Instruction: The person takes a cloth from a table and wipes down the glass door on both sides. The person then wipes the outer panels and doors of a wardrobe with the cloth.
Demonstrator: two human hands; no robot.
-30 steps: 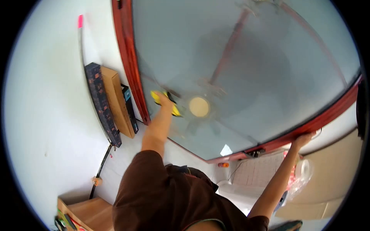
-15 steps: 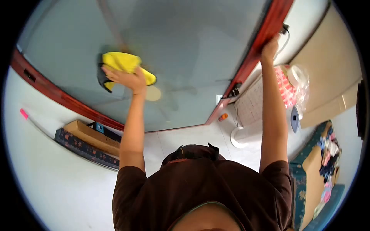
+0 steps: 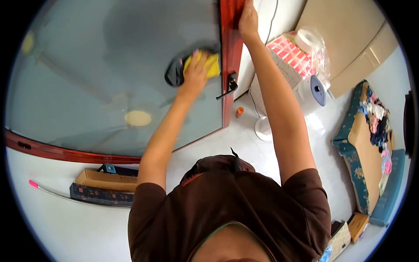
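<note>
My left hand [image 3: 196, 74] presses a yellow and dark grey cleaning cloth [image 3: 213, 65] flat against the frosted glass panel [image 3: 144, 56] of a door. Its fingers lie over the cloth, close to the door's red-brown wooden frame [image 3: 231, 48]. Higher up, my right hand [image 3: 248, 21] grips the outer edge of that frame; part of its fingers is hidden behind the wood and cut off by the view. A dark lever handle [image 3: 231, 81] sits on the frame below the cloth, between my two forearms.
To the right stand a white box with a red checked top [image 3: 290, 52], a white cylindrical appliance [image 3: 317, 91] and a small orange bottle [image 3: 239, 112]. A bed base [image 3: 362, 148] bears clothes [image 3: 379, 122]. Long boxes [image 3: 104, 181] and a pink-tipped pole [image 3: 34, 184] lie at left.
My left hand has wiped the cloth across the glass to the right, up to near the frame. My right hand still grips the door edge. The whole view has shifted.
</note>
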